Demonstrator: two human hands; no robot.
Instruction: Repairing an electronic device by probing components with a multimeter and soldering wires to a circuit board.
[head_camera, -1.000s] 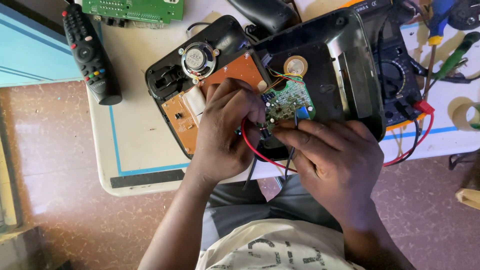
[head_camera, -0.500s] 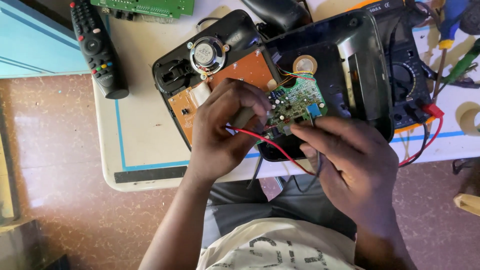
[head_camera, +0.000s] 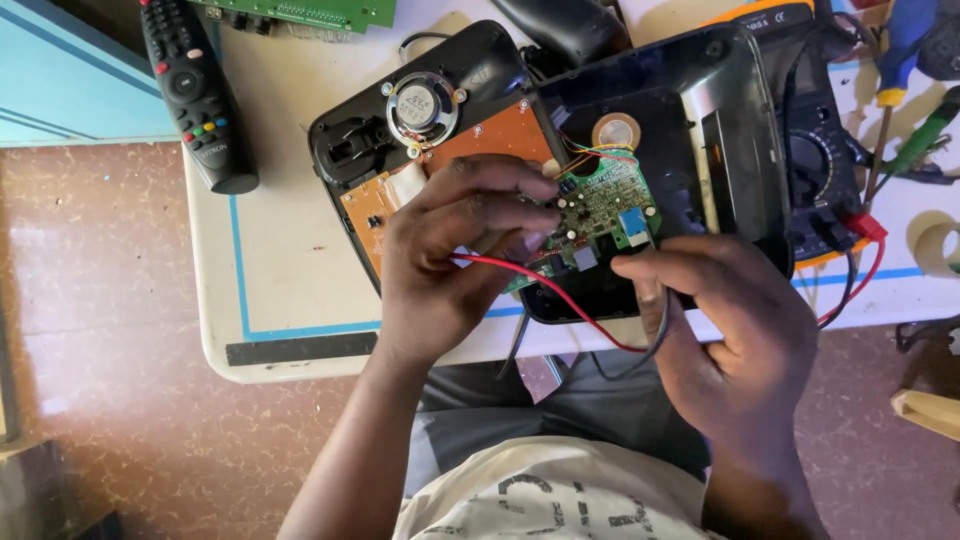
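We steady the green circuit board (head_camera: 600, 215) with left hand (head_camera: 450, 260) fingers pinching it, right hand (head_camera: 730, 330) gripping its edge, keeping the red wire (head_camera: 545, 290) slack.

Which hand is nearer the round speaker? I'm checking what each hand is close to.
Left. The left hand grips the green circuit board just below the speaker; the right hand is farther off, at the board's lower right.

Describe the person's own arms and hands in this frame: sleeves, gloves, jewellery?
Both the left hand and the right hand are bare: no gloves, rings or wristbands show. The forearms are uncovered up to the frame's lower edge, so no sleeve is visible. Below them are a pale printed shirt and grey trousers.
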